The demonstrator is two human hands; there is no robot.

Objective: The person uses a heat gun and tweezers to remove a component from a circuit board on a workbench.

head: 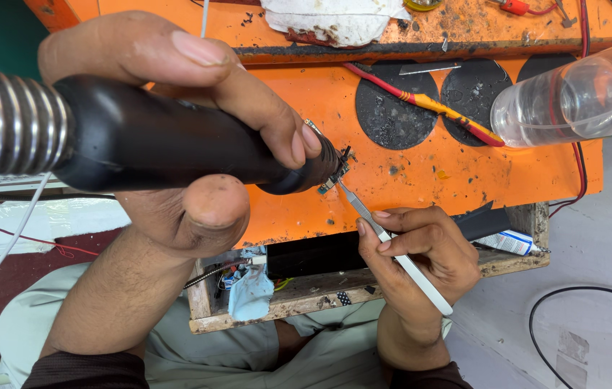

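From the head camera, looking down, the left hand (176, 137) fills the near left of the view, its fingers curled over the top and its thumb pressed up from beneath the fat black handle of a hot-air rework handpiece (169, 144), so the hand is wrapped tight about it; the ribbed metal hose collar (7, 122) of the tool runs off the left edge, and the dark nozzle end points right and slightly down at a small electronic component (336, 173) held over the orange work mat (421, 180). The right hand (421, 252), lower right, pinches a pair of slim white-handled tweezers (392, 248) between thumb and bent fingers, pen-fashion; the metal tips reach up and left to the small component and appear to grip it, just beside the nozzle mouth, though whether nozzle and part touch cannot be told. The mat is stained and scorched, with dark round patches (396, 108) toward its far side, and a red-and-yellow probe lead (421, 101) lies slanting across them. A clear plastic tube-shaped thing (572, 101) juts in from the right edge, above the mat. At the far edge a crumpled white cloth (334, 21) rests on a second orange surface. The mat sits on a worn wooden tray (515, 263) with a black box (313, 256) and a scrap of pale blue cloth (252, 295) along its near rim. A black cable (572, 295) curves over the grey floor at lower right, and a thin white wire (10, 245) crosses the left side
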